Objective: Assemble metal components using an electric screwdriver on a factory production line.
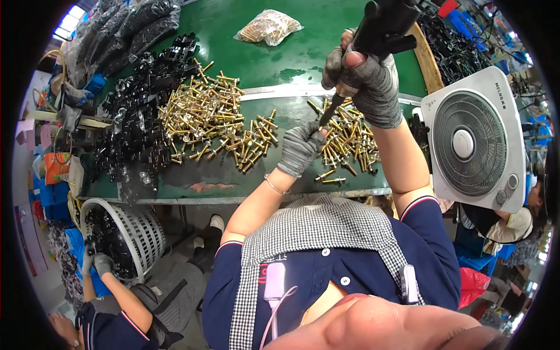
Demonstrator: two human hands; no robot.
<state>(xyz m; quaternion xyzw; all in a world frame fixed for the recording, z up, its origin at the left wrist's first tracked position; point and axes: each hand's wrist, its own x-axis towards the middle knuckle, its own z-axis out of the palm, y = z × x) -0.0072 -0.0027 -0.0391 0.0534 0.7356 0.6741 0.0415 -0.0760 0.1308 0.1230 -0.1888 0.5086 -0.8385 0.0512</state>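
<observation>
My right hand (367,81), in a grey knit glove, grips a black power screwdriver (382,26) that hangs from above, its bit pointing down and left. My left hand (300,146), also gloved, is closed just under the bit tip, apparently pinching a small part that I cannot make out. Both hands are over a green bench (274,64). A pile of brass-coloured bolts (350,140) lies right beside my left hand. A larger heap of the same bolts (210,116) spreads out to the left.
Black plastic parts (140,111) cover the bench's left side. A clear bag of bolts (269,26) lies at the back. A white box fan (475,140) stands at the right. Below left, another person's gloved hands reach into a white basket (125,233) of black parts.
</observation>
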